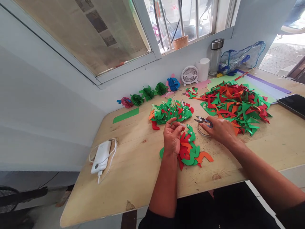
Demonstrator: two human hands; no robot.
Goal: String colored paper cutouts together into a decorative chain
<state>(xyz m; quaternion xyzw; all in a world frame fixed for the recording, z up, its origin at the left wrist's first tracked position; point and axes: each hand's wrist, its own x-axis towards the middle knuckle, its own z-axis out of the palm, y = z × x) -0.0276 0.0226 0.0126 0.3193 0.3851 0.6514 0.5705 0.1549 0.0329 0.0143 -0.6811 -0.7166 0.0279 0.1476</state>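
My right hand (pixel 219 129) grips a small pair of scissors (pixel 200 119), blades pointing left, with a tiny white square at the blades. Under that hand lies part of a clear ring (pixel 204 132), seemingly a tape roll. My left hand (pixel 172 135) is closed in a pinch; whatever its fingertips hold is too small to make out. Beside and partly behind it are curved cut paper pieces (pixel 187 149) in red, green and orange, some bearing small white squares. Just beyond stands a heap of similar green and red pieces (pixel 170 111).
A big pile of pointed paper scraps (pixel 238 105) covers the right side. Along the wall stand folded paper fish (pixel 147 93), a small fan (pixel 189 75) and a glass bottle (pixel 215 57). A power bank (pixel 102 156) with cable lies left; a phone (pixel 294 105) lies far right.
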